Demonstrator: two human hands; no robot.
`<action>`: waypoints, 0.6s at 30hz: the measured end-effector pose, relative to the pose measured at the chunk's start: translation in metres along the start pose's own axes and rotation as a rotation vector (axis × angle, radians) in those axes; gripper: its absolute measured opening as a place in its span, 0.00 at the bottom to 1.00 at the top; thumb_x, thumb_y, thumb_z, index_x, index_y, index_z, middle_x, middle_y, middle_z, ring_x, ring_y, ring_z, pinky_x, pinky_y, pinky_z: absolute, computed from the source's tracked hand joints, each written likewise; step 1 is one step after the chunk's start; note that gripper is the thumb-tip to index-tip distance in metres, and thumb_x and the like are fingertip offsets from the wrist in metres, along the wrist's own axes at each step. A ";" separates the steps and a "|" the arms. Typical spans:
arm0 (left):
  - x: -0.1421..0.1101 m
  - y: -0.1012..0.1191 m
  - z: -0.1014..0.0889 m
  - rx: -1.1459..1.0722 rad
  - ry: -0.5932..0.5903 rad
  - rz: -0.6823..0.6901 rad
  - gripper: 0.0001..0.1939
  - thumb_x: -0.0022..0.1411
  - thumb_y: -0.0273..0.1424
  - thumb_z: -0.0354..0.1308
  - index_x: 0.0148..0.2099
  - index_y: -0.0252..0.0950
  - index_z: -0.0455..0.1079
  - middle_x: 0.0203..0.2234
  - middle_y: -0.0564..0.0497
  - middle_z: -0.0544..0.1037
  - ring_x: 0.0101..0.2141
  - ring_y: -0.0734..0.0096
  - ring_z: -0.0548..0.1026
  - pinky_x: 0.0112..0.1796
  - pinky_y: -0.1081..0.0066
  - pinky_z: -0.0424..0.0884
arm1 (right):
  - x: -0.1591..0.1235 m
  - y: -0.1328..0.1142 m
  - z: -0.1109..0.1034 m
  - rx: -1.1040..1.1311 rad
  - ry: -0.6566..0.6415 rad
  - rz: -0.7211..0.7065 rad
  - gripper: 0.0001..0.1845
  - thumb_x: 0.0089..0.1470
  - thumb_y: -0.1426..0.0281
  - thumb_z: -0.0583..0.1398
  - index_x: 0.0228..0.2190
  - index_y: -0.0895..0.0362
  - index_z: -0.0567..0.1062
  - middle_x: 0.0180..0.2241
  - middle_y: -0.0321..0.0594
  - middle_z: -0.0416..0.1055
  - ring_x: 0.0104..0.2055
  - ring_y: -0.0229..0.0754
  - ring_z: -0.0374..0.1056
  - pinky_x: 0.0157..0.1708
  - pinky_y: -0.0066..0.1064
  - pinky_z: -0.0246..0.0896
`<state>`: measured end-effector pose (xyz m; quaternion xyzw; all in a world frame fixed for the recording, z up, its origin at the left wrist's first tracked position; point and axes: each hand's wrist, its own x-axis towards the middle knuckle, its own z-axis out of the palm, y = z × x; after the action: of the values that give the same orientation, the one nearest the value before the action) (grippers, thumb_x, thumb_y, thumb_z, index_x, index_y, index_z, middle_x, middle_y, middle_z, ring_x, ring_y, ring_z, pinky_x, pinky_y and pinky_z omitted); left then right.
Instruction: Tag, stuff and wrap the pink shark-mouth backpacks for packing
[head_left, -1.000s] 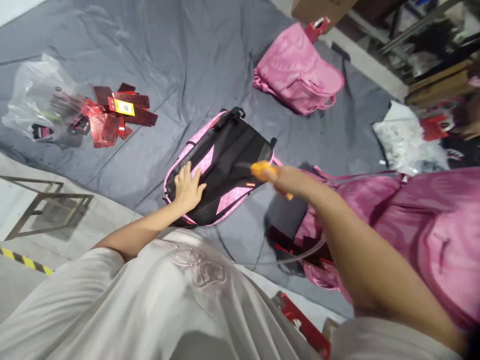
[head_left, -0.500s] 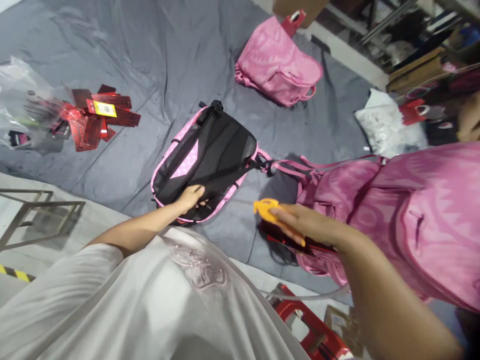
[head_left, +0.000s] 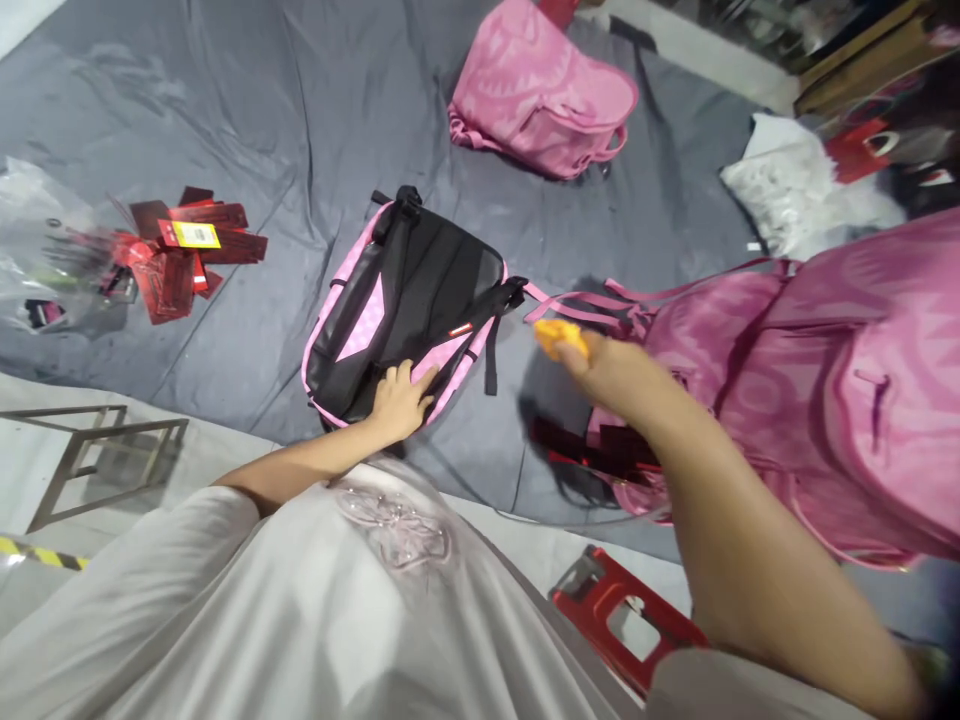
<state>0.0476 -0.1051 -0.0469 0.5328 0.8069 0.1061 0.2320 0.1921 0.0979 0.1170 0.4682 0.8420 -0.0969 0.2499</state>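
A black-backed backpack [head_left: 442,265] with pink trim lies in front of me, its shoulder straps facing up. My left hand [head_left: 403,403] rests on its near end, fingers spread over the lower padding and a pink strap panel. To the right, my right hand [head_left: 619,375] is closed around an orange tagging gun [head_left: 556,338], mostly hidden by the fingers and blurred. The gun is held above the cloth, apart from the black backpack and close to the pink straps of the large pink backpacks [head_left: 757,380]. Dark red tags [head_left: 574,445] lie beneath my right forearm.
Another pink backpack [head_left: 544,90] stands at the far side of the grey cloth [head_left: 247,100]. Red hang tags [head_left: 169,275] and a clear plastic bag [head_left: 45,230] lie left. A white plastic bundle [head_left: 780,185] sits far right. A red stool [head_left: 630,620] and metal frame [head_left: 112,440] stand below.
My right hand has moved up and away with the orange tagging gun. My left hand has gone from gripping the black strap to lying spread on the backpack; the right strap now lies flatter.
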 end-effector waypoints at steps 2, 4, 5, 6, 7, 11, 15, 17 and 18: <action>0.003 -0.007 -0.007 -0.052 -0.055 0.038 0.33 0.66 0.44 0.56 0.70 0.49 0.56 0.61 0.38 0.61 0.56 0.46 0.65 0.51 0.51 0.68 | -0.007 -0.003 0.006 -0.015 0.059 0.064 0.30 0.68 0.53 0.43 0.54 0.62 0.69 0.45 0.60 0.75 0.47 0.57 0.73 0.38 0.37 0.59; 0.003 -0.026 -0.019 -0.195 0.013 0.072 0.30 0.66 0.45 0.56 0.67 0.45 0.61 0.61 0.39 0.63 0.58 0.47 0.64 0.55 0.51 0.65 | -0.022 -0.006 0.021 0.035 -0.015 0.035 0.29 0.68 0.52 0.43 0.54 0.59 0.69 0.45 0.57 0.76 0.47 0.57 0.73 0.36 0.35 0.58; 0.002 -0.039 -0.027 -0.301 0.117 0.059 0.27 0.66 0.44 0.56 0.64 0.43 0.64 0.60 0.40 0.65 0.59 0.49 0.64 0.57 0.52 0.64 | -0.032 -0.009 0.033 0.063 -0.065 0.027 0.28 0.68 0.52 0.44 0.53 0.58 0.69 0.44 0.54 0.76 0.46 0.56 0.74 0.35 0.34 0.57; 0.001 -0.054 -0.035 -0.430 0.248 0.013 0.23 0.66 0.41 0.56 0.61 0.41 0.67 0.59 0.41 0.67 0.59 0.52 0.65 0.58 0.54 0.63 | -0.043 -0.012 0.047 0.082 -0.099 0.041 0.27 0.68 0.53 0.45 0.53 0.57 0.69 0.43 0.52 0.77 0.44 0.54 0.74 0.33 0.32 0.56; -0.001 -0.070 -0.043 -0.578 0.380 -0.078 0.19 0.66 0.38 0.57 0.58 0.40 0.69 0.56 0.43 0.69 0.57 0.56 0.66 0.58 0.57 0.63 | -0.055 -0.016 0.062 0.097 -0.119 0.066 0.25 0.68 0.54 0.46 0.53 0.57 0.69 0.42 0.50 0.78 0.42 0.53 0.75 0.33 0.31 0.56; -0.003 -0.127 -0.069 -1.272 0.394 -0.742 0.04 0.68 0.30 0.53 0.40 0.37 0.68 0.37 0.48 0.75 0.41 0.68 0.75 0.46 0.70 0.72 | -0.096 -0.043 0.126 0.206 -0.205 0.133 0.20 0.69 0.60 0.47 0.48 0.57 0.72 0.36 0.47 0.78 0.38 0.47 0.75 0.30 0.29 0.53; 0.001 -0.151 -0.079 -1.689 0.040 -0.960 0.14 0.72 0.29 0.46 0.31 0.35 0.64 0.25 0.50 0.72 0.28 0.73 0.74 0.34 0.74 0.72 | -0.111 -0.083 0.167 0.311 -0.237 0.268 0.21 0.70 0.60 0.46 0.49 0.58 0.71 0.36 0.47 0.78 0.39 0.48 0.75 0.29 0.29 0.51; 0.001 -0.154 -0.080 -1.769 -0.029 -0.934 0.15 0.72 0.32 0.48 0.30 0.35 0.63 0.22 0.52 0.69 0.24 0.74 0.73 0.30 0.76 0.72 | -0.113 -0.106 0.179 0.334 -0.250 0.288 0.21 0.70 0.59 0.46 0.50 0.58 0.70 0.36 0.47 0.79 0.39 0.48 0.75 0.28 0.29 0.50; 0.002 -0.154 -0.079 -1.805 -0.081 -0.915 0.16 0.72 0.33 0.48 0.30 0.35 0.64 0.21 0.53 0.69 0.23 0.74 0.73 0.29 0.76 0.71 | -0.114 -0.117 0.184 0.326 -0.252 0.283 0.21 0.70 0.59 0.47 0.51 0.58 0.70 0.36 0.47 0.79 0.39 0.48 0.75 0.28 0.30 0.49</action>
<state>-0.1167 -0.1609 -0.0430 -0.1990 0.5434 0.5591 0.5938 0.2046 -0.1231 0.0092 0.5997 0.7035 -0.2532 0.2852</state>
